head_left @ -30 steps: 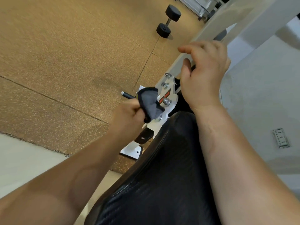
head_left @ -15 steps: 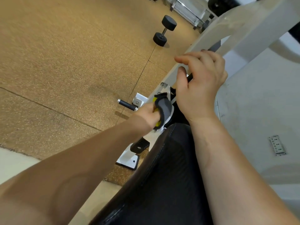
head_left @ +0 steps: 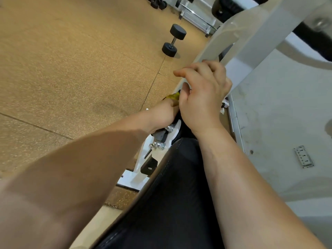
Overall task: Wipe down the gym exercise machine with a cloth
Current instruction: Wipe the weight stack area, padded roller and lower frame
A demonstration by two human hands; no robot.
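The gym machine has a white frame beam (head_left: 251, 33), a white bracket with bolts (head_left: 158, 145) and a black padded seat (head_left: 170, 194). My left hand (head_left: 161, 114) reaches along the bracket side of the frame and grips the cloth (head_left: 173, 96). Only a yellow edge of the cloth shows; the rest and my left fingers are hidden behind my right hand. My right hand (head_left: 203, 97) lies on top of the beam just past the seat, with its fingers curled over the beam's edge and the thumb against the frame.
A black dumbbell (head_left: 173, 40) lies on the tan speckled floor mats (head_left: 71, 69) left of the machine. More weights (head_left: 158, 3) and a metal rack (head_left: 197, 17) stand at the far end. A grey wall with a socket plate (head_left: 303, 156) runs along the right.
My left hand has slid with the cloth from the bolted bracket up along the frame, and now sits under my right hand. The cloth is now largely covered. My right hand kept its hold.
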